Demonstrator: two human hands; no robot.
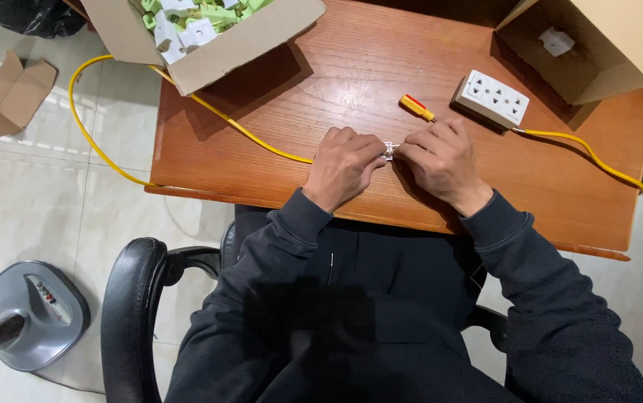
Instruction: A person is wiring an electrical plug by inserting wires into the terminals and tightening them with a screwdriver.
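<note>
Both hands meet over the middle of the wooden bench [321, 89]: my left hand [342, 166] and right hand [444, 158] are curled tight, pinching a small metal-and-white part [389, 151] between their fingertips, where the yellow cable [187, 97] ends. Just behind my right hand lie a yellow screwdriver [417, 107] and a white socket block [490, 98]; cardboard boxes [261, 41] stand at the far corners

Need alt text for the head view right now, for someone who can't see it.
Both hands, left hand and right hand, pinch a small metal part together over a wooden table. A yellow cable leads to it; a white socket block, a yellow-handled screwdriver and two cardboard boxes lie beyond.
</note>
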